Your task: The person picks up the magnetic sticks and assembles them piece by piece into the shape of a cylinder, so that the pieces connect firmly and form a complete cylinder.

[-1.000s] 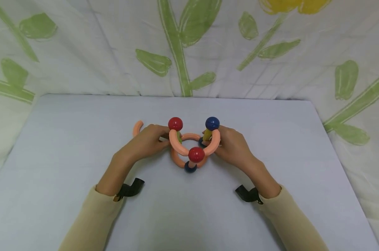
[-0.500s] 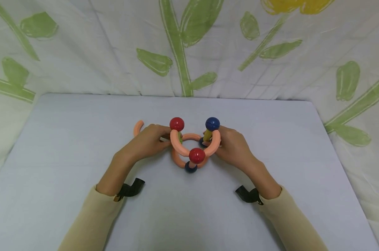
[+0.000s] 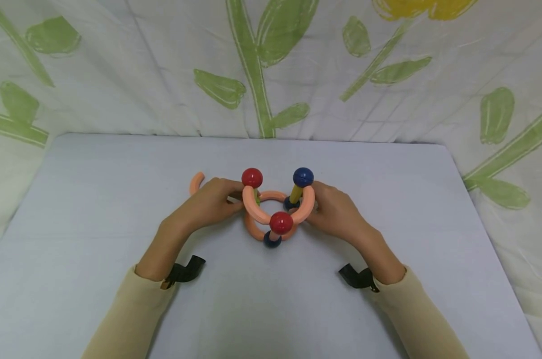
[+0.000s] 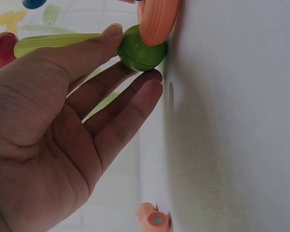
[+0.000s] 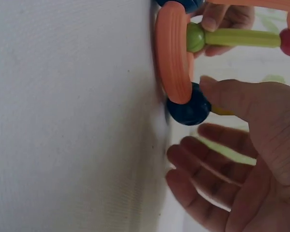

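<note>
A ball-and-stick toy frame stands on the table, with a lower ring and an upper arc of curved peach sticks [image 3: 256, 209]. On top are two red balls [image 3: 281, 223] and a blue ball [image 3: 303, 177]. Upright sticks, one of them yellow [image 3: 295, 193], join the two levels. My left hand [image 3: 212, 202] pinches the green ball [image 4: 142, 48] at the foot of the lime stick [image 4: 58, 43]. My right hand [image 3: 338, 209] is beside the lower dark blue ball [image 5: 188, 108], fingers spread and loosely bent below it, thumb overlapping its edge in the right wrist view.
A loose curved peach stick [image 3: 196, 183] lies behind my left hand, its end disc facing the left wrist camera. The white table [image 3: 253, 309] ends at the back against a hanging cloth [image 3: 163, 89] painted with green leaves.
My right fingers, earlier around the foot of the yellow stick, have drawn back to the right. The frame and my left hand stay almost in place.
</note>
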Tool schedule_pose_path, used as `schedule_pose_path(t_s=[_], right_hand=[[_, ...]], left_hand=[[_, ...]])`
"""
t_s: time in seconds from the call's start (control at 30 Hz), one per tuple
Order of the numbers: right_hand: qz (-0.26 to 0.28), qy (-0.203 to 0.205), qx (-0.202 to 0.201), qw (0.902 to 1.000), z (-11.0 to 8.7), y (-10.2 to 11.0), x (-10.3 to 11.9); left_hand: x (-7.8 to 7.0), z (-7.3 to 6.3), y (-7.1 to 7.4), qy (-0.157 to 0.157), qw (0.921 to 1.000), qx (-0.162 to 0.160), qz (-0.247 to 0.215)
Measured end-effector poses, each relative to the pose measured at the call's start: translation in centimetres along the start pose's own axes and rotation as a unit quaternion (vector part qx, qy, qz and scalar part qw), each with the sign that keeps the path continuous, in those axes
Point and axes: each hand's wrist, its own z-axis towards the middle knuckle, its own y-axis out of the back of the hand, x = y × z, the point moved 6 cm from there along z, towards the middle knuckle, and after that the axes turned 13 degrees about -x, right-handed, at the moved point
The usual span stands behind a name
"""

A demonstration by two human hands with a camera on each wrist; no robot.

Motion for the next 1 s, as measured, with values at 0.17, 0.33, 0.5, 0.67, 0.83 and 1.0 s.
schedule_pose_path(t_s=[0.17, 0.33, 0.5, 0.67, 0.83, 1.0], right_hand=[[-0.034, -0.019, 0.032, 0.9987, -0.4, 0.0, 0.0], [-0.049, -0.044, 0.056, 0.9963, -0.9, -0.5, 0.2], [-0.040, -0.042, 0.047, 0.9972, -1.0, -1.4, 0.2], [-0.045, -0.048, 0.033, 0.9973, -1.0, -1.6, -0.1], [-0.031, -0.069, 0.039, 0.9964, -0.8, -1.5, -0.5], [-0.004, -0.078, 0.030, 0.9965, -0.4, -1.4, -0.6]], left_hand=[[0.1, -0.1, 0.2, 0.001, 1.0000, -0.003, 0.001], [0.2, -0.3, 0.3, 0.006, 1.0000, -0.002, 0.002], [0.3, -0.3, 0.3, 0.014, 0.9999, 0.005, -0.001], [0.2, -0.4, 0.1, 0.013, 0.9998, 0.010, 0.005], [0.1, -0.5, -0.3, 0.015, 0.9995, 0.027, 0.010], [-0.1, -0.8, -0.7, 0.022, 0.9987, 0.045, 0.005]])
